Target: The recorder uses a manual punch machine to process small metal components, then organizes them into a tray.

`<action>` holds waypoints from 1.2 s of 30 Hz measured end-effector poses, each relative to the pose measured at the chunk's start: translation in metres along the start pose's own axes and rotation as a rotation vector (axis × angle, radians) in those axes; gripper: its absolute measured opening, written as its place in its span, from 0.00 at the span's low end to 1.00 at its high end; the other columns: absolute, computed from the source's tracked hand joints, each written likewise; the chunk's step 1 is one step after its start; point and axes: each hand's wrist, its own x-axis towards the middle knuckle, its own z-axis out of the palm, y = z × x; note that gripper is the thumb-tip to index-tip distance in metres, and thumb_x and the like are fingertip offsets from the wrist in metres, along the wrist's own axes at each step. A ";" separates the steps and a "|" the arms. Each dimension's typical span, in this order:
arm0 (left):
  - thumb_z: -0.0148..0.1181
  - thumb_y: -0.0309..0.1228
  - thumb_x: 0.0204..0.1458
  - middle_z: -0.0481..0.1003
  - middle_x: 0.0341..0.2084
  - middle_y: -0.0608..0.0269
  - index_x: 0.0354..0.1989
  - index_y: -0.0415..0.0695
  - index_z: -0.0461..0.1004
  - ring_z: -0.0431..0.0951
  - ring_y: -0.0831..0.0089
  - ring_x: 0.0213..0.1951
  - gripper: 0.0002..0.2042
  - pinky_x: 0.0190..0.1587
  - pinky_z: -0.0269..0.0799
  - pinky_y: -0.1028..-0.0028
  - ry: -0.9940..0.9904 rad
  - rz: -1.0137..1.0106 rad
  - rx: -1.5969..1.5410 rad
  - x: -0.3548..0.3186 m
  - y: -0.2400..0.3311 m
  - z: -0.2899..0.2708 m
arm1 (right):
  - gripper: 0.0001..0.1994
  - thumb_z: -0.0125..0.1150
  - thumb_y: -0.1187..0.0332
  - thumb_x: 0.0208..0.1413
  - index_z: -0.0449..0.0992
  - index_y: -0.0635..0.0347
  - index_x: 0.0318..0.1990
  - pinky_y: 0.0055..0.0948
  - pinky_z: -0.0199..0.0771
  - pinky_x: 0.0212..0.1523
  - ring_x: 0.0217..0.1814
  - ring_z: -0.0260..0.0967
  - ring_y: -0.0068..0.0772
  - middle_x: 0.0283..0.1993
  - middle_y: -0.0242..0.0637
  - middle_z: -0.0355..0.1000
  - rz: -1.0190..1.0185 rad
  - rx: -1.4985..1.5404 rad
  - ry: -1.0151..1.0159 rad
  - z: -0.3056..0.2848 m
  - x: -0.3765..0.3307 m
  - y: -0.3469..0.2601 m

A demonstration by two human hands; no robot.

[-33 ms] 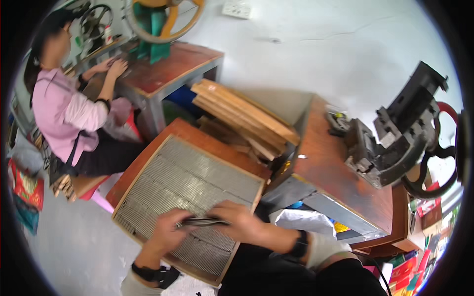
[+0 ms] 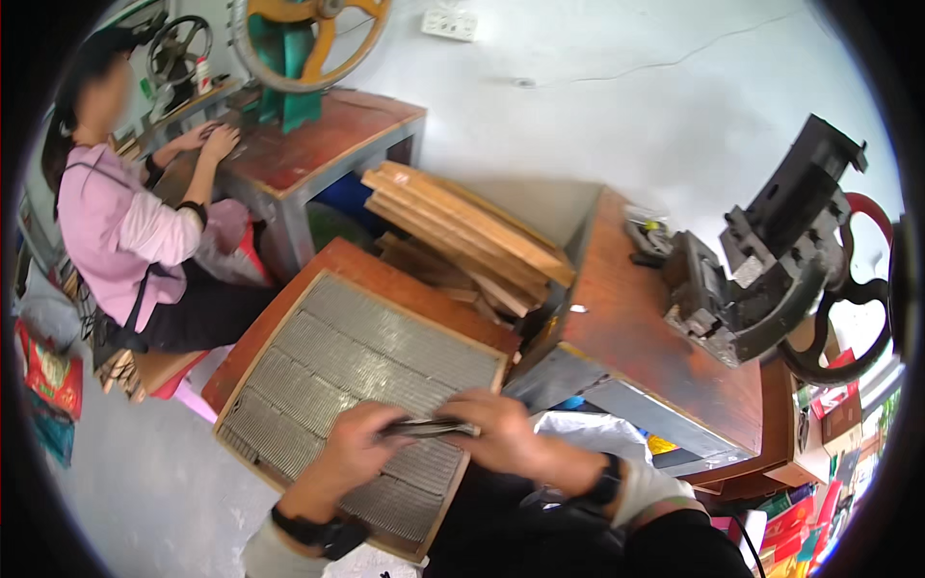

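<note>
My left hand (image 2: 352, 448) and my right hand (image 2: 496, 429) meet in front of me, each gripping one end of a thin bundle of dark metal strips (image 2: 424, 427). They hold it just above the near part of a flat wooden tray (image 2: 412, 315). The tray is packed with rows of grey metal pieces and rests on a red-brown stand (image 2: 371, 268). Each wrist wears a dark watch.
A stack of wooden planks (image 2: 462, 226) lies behind the tray. To the right, a brown table (image 2: 636, 337) carries a black hand press (image 2: 771, 260) with a wheel. At the left, a person in pink (image 2: 116, 231) sits at another table (image 2: 318, 140) with a green and yellow wheel machine (image 2: 294, 58).
</note>
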 end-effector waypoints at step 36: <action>0.65 0.23 0.39 0.76 0.34 0.54 0.37 0.42 0.78 0.74 0.57 0.41 0.13 0.44 0.70 0.64 0.657 -0.577 0.675 -0.178 -0.095 -0.097 | 0.12 0.65 0.70 0.42 0.76 0.57 0.37 0.38 0.72 0.39 0.39 0.70 0.44 0.36 0.41 0.70 -0.263 0.104 -0.463 0.089 0.007 0.028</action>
